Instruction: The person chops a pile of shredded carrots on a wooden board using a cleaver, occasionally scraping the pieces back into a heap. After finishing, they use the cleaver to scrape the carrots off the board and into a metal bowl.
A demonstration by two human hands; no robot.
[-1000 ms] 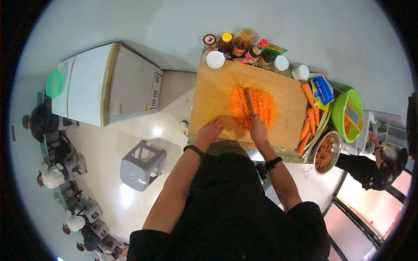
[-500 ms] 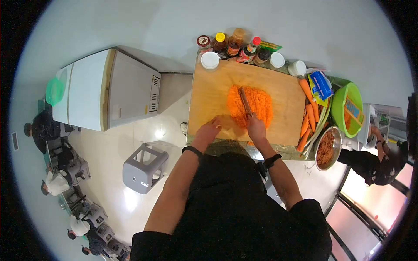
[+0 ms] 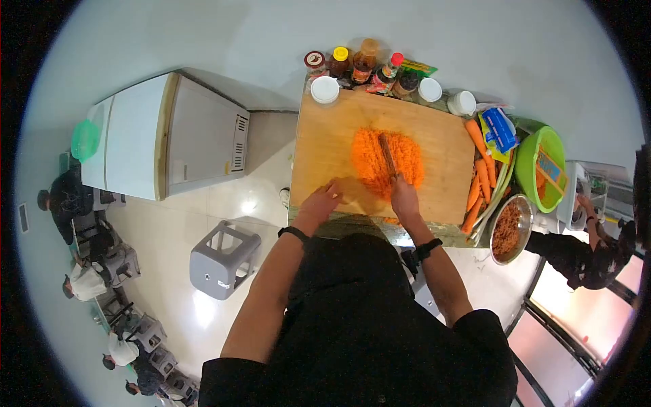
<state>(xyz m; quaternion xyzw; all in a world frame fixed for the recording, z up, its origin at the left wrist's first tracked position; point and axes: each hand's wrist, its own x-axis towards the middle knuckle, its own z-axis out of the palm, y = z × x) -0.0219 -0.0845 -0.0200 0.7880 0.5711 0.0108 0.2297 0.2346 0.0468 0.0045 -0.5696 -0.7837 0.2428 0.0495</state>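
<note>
A mound of finely chopped carrot [image 3: 366, 157] lies near the middle of the wooden cutting board [image 3: 319, 149]. My right hand [image 3: 405, 195], at the mound's lower edge, is closed on the handle of a knife [image 3: 388, 156] whose blade stands edge-down in the carrot, pointing away from me. Left of the mound, my left hand [image 3: 321, 203] is over the board's near left part, its fingers a little bent and apart, holding nothing.
Jars and bottles [image 3: 363, 64] line the board's far edge. Whole carrots [image 3: 483, 178], a green basin [image 3: 525, 173] and a metal bowl of brown-orange shreds [image 3: 507, 230] are at the right. A grey stool [image 3: 210, 271] stands left. A co-worker [image 3: 590, 261] is at far right; people sit far left.
My right hand and the knife have shifted slightly to the right across the mound. My left hand has hardly moved.
</note>
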